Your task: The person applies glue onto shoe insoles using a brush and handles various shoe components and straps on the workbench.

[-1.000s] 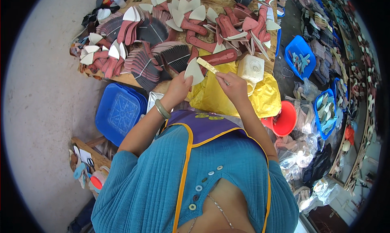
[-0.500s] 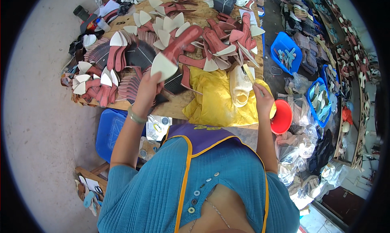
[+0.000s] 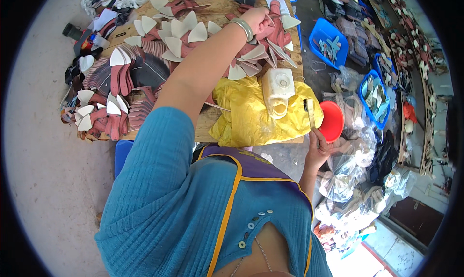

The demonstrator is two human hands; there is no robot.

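Red shoe upper (image 3: 276, 23), that's the piece in play, lying at the far end of the wooden bench (image 3: 203, 127) among its fellows, and the left hand (image 3: 258, 20) is stretched right out over it, fingers curled onto it. The grip there looks closed on the upper, though the fingertips themselves are tucked out of sight, so call it a hold by the look of things. A metal bangle (image 3: 243, 28) sits on that wrist.

Down at the near edge, the right hand (image 3: 316, 149) is clenched round a small brush (image 3: 309, 113), bristles up, standing just beside a red bowl (image 3: 332, 121) and the yellow plastic sheet (image 3: 251, 115). On that sheet stands a cream jerrycan (image 3: 279, 91).

How far along? By my reading, a good way in: the bench is crowded with red uppers already fanned out with pale triangular lining pieces (image 3: 193, 33), row upon row across the left and middle. What's left I can't count; no stack of untreated pieces shows clearly from here.

The upper is well apart from the brush hand, the whole yellow sheet lying between them, while it touches the left hand directly.

Around the edges: blue crates (image 3: 330, 40) of parts to the right, clear bags (image 3: 355, 166) heaped on the floor.
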